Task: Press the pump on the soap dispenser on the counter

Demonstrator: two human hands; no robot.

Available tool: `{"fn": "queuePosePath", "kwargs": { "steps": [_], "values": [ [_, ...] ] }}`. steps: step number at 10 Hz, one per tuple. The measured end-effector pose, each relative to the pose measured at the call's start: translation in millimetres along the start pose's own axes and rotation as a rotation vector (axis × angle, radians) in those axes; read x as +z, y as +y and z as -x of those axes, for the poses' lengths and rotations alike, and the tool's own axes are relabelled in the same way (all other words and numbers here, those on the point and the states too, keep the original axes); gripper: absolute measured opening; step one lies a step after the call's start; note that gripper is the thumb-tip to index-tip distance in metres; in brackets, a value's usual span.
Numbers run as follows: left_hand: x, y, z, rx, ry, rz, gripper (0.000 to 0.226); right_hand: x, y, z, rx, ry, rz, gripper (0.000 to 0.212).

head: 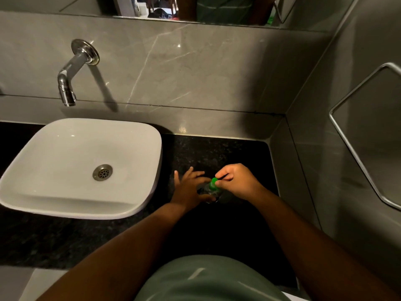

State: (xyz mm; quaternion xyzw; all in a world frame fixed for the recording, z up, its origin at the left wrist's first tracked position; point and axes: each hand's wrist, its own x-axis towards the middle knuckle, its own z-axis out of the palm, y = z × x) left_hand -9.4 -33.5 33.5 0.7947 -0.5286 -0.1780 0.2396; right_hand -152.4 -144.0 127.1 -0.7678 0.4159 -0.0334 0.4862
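A small clear soap dispenser [210, 190] with a green pump head [214, 181] stands on the black granite counter [217, 153], right of the sink. My right hand [236, 181] is curled over the pump head, fingertips touching the green top. My left hand [191, 187] lies against the bottle's left side with fingers spread flat, palm down beside the nozzle. The bottle's lower body is dark and partly hidden by both hands.
A white vessel sink [149, 148] sits on the counter to the left, with a chrome wall spout [67, 83] above it. Grey tiled walls close the back and right. A metal rail [351, 148] hangs on the right wall. A mirror [195, 7] runs along the top.
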Motion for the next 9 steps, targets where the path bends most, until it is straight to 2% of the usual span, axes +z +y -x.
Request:
{"fn": "queuePosePath", "kwargs": {
  "steps": [2,5,6,8,9],
  "values": [
    [4.1,-2.1,-1.8,-0.009,0.019,-0.016,0.059,8.1,1.3,11.0,0.067,0.057,-0.224,0.013],
    [6.6,-7.2,-2.9,0.012,0.007,-0.031,0.060,17.7,3.4,12.0,0.149,0.099,-0.380,0.010],
    [5.3,-6.1,-3.2,0.009,0.004,-0.031,0.060,17.9,4.8,11.3,0.141,0.083,-0.389,0.011],
    [9.3,-2.6,0.1,-0.051,0.009,-0.005,0.069,12.4,6.8,11.7,0.180,0.035,-0.365,0.029],
    [13.5,-7.2,0.2,-0.077,-0.009,0.031,0.074,10.8,8.1,12.3,0.190,0.071,-0.345,0.026]
  ]
}}
